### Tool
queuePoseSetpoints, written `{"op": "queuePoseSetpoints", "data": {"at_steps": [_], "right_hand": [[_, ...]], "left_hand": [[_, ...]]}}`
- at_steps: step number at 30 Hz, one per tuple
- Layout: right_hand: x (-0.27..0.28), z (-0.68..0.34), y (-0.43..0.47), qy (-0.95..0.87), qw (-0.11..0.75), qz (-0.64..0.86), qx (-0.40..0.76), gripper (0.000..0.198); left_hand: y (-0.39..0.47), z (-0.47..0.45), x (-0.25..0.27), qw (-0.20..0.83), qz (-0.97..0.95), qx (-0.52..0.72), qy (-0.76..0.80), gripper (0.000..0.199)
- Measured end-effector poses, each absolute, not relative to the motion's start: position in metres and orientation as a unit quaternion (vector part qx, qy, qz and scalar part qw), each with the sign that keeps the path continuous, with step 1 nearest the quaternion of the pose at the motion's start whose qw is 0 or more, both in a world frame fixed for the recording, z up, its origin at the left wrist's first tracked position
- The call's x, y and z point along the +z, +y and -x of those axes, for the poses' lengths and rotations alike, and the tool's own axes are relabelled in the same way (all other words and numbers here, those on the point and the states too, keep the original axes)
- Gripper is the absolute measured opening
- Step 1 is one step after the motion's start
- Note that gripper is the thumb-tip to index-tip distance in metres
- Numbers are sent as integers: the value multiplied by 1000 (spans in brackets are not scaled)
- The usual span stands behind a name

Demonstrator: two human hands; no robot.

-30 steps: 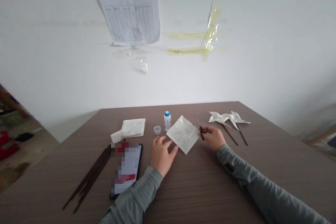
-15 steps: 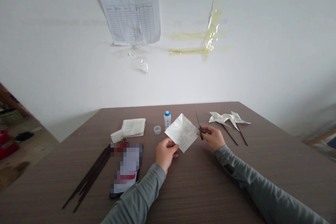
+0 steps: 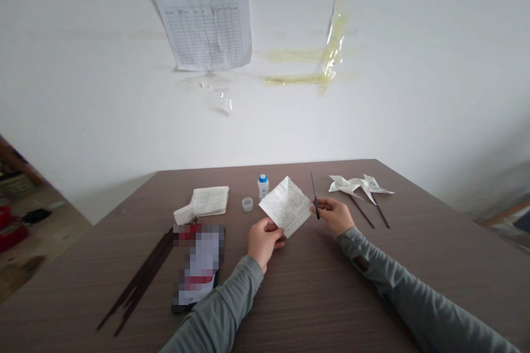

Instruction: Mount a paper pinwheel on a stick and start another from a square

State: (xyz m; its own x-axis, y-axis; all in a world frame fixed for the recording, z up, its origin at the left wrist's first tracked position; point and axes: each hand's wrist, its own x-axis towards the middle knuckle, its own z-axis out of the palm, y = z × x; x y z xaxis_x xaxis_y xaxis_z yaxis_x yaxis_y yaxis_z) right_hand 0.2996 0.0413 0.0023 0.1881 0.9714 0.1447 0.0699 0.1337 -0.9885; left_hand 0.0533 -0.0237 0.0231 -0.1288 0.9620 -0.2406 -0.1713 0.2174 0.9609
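A square sheet of printed paper (image 3: 285,205), turned corner-up with crease lines on it, is pinched at its lower left edge by my left hand (image 3: 264,241). My right hand (image 3: 336,215) is closed around the dark handles of a pair of scissors (image 3: 317,201), whose blades point up and away just right of the sheet. The right fingertips are at the paper's right corner; whether they grip it I cannot tell. Behind the sheet stands a small white bottle with a blue cap (image 3: 263,186), partly covered by the paper. A small clear cup (image 3: 247,204) sits left of it.
Two paper pinwheels (image 3: 358,186) on dark sticks lie at the right. Stacked paper squares (image 3: 210,200), a white object (image 3: 184,214), a bundle of dark sticks (image 3: 143,276) and a blurred phone (image 3: 201,267) are at the left. A white wall (image 3: 290,127) rises behind the brown table (image 3: 323,298).
The left hand has shifted slightly right along the paper's lower edge. The scissors stand at a slightly different angle, while the right hand stays nearly in place.
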Motion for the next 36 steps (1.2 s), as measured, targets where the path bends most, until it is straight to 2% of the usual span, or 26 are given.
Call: {"op": "queuePoseSetpoints", "data": {"at_steps": [7, 12, 14, 19, 22, 27, 36], "right_hand": [[-5, -303, 43, -506, 535, 560, 380, 65], [-12, -309, 39, -557, 476, 615, 290, 33], [-13, -311, 35, -579, 449, 630, 256, 28], [-19, -308, 18, -641, 392, 604, 267, 31], [-25, -298, 8, -650, 398, 580, 288, 35], [-28, -285, -2, -652, 414, 541, 333, 53], [-17, -286, -10, -703, 349, 521, 334, 41]], "left_hand": [[-25, -52, 30, 548, -352, 518, 554, 32], [-26, -44, 33, 551, -338, 529, 551, 33], [-26, -40, 34, 555, -329, 534, 547, 32], [-26, -34, 36, 553, -311, 552, 541, 37], [-26, -34, 37, 551, -309, 563, 533, 39], [-26, -33, 38, 550, -299, 574, 528, 39], [-24, -29, 34, 536, -292, 604, 513, 37]]}}
